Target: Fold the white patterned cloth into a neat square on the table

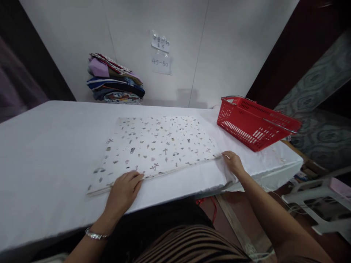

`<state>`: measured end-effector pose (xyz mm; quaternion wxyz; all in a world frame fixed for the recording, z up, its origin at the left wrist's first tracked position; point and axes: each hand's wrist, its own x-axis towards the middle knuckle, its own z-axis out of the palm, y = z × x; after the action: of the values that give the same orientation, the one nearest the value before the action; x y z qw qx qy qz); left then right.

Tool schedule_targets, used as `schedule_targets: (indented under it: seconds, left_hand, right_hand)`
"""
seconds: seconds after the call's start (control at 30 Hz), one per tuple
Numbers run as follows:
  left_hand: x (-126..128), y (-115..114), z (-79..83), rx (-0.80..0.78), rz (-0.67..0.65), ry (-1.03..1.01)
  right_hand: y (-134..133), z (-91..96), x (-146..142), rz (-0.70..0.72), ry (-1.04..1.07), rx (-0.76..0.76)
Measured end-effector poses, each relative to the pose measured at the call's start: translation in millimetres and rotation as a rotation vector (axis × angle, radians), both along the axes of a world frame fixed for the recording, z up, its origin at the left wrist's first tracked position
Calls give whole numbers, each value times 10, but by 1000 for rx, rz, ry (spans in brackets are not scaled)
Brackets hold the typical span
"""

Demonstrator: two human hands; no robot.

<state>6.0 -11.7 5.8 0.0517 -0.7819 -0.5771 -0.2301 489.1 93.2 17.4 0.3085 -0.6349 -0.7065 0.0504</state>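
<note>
– Fingers [134, 177] of the left hand [123, 190]: placed how?

– Laid over the near edge of a patterned cloth [164, 140], left of the middle of that edge. Close to one another, with the tips towards the right. Clamped or merely resting? Cannot tell from this angle.

– And on the right hand [233, 161]?

– Pinched together on the near right corner of the same cloth, thumb against fingertips.

– Where exactly, for the cloth?

– Flat on the white-covered bench [68, 153], directly ahead of both hands. Off-white, printed all over with small grey and tan motifs, palm trees and rainbows among them. Layered along the near edge, to judge by the lines there.

– And beyond the right hand?

– A red basket [246, 126], upright on the bench, near the hand but apart from it and from the cloth. Slotted all round, with metal handles lowered onto the rim.

– Towards the rear left?

– A pile of folded fabrics [115, 82] by the pale wall [225, 47], in lilac, red, navy and various prints.

– On the wall itself?

– Two paper notes [161, 64], one above the other, the lower marked 45-50.

– At the left wrist?

– A silvery bracelet [94, 235].
</note>
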Motion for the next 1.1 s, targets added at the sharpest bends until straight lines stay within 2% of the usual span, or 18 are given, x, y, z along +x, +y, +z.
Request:
schedule_targets:
  seconds: [0.13,0.33,0.57,0.77,0.93,1.1]
  left_hand:
    - [-19,25,-48,34,12,4]
    - [-33,43,-70,52,16,37]
    - [-33,37,-64,37,20,37]
    - [-39,40,-87,46,14,17]
    - [-49,46,-112,53,14,20]
    - [-52,48,-117,58,7,21]
  right_hand:
    - [-1,24,147,-178,127,-105]
    - [23,34,68,-174,163,-250]
    - [213,104,-88,-234,136,-403]
    - [352,218,-145,-288,152,-456]
    - [361,318,-185,-283,232,-565]
    - [341,312,-212,-294,207,-699]
